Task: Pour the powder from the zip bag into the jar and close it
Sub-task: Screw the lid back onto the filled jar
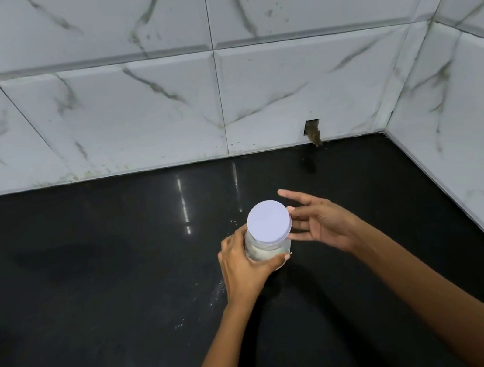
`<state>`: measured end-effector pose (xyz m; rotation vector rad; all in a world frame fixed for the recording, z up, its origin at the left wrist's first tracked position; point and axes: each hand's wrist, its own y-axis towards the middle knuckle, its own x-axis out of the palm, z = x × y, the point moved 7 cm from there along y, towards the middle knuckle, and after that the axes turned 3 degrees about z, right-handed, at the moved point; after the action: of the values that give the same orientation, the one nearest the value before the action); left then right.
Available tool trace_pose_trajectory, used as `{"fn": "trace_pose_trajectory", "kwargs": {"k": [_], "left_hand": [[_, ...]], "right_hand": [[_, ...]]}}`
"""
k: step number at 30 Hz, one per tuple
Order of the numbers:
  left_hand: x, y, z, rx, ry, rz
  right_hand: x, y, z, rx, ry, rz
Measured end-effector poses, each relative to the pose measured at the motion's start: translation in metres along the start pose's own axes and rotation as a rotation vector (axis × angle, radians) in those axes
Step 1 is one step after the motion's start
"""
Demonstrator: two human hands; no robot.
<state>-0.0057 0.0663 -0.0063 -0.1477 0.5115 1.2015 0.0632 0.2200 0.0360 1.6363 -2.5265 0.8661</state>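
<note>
Bare forearms — no sleeves, no jewellery

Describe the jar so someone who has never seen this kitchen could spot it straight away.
Start at the black countertop below the white marble-look wall tiles. Near its middle, the left hand grips a small clear jar with white powder inside, while the right hand is open beside it, fingertips near the lid. Its flat, round, pale lilac lid sets it apart.
</note>
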Motion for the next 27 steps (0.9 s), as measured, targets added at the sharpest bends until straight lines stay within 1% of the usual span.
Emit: {"fn": "trace_pose_trajectory", "kwargs": {"k": [3, 6, 7, 11, 13, 15, 17, 20, 23, 27], "left_hand": [[0.001, 0.0, -0.004, -0.016, -0.012, 0.002], [0.002, 0.0, -0.006, -0.004, -0.014, 0.014], [0.002, 0.0, -0.006, 0.002, -0.012, 0.022], [0.004, 0.001, -0.009, 0.005, -0.05, 0.012], [0.007, 0.001, -0.01, 0.001, -0.124, -0.034], [0.008, 0.001, -0.011, 0.021, -0.209, -0.087], [0.008, 0.001, -0.012, 0.044, -0.259, -0.146], [0.009, 0.002, -0.013, 0.048, -0.267, -0.214], [0.01, 0.003, -0.016, 0.046, -0.261, -0.259], [0.01, 0.004, -0.019, 0.038, -0.269, -0.284]], "right_hand": [[-0.004, -0.002, -0.007, -0.03, -0.204, 0.073], [0.004, -0.003, -0.013, -0.15, -0.407, 0.123], [0.008, -0.003, -0.015, -0.208, -0.506, 0.134], [0.025, -0.002, -0.023, -0.437, -1.051, 0.214], [0.038, -0.001, -0.022, -0.474, -1.247, 0.187], [0.051, 0.001, -0.017, -0.495, -1.442, 0.104], [0.057, 0.003, -0.01, -0.457, -1.603, 0.043], [0.058, 0.005, -0.007, -0.368, -1.683, 0.012], [0.062, 0.005, -0.008, -0.39, -1.734, -0.008], [0.064, 0.004, -0.008, -0.419, -1.731, -0.073]]}}
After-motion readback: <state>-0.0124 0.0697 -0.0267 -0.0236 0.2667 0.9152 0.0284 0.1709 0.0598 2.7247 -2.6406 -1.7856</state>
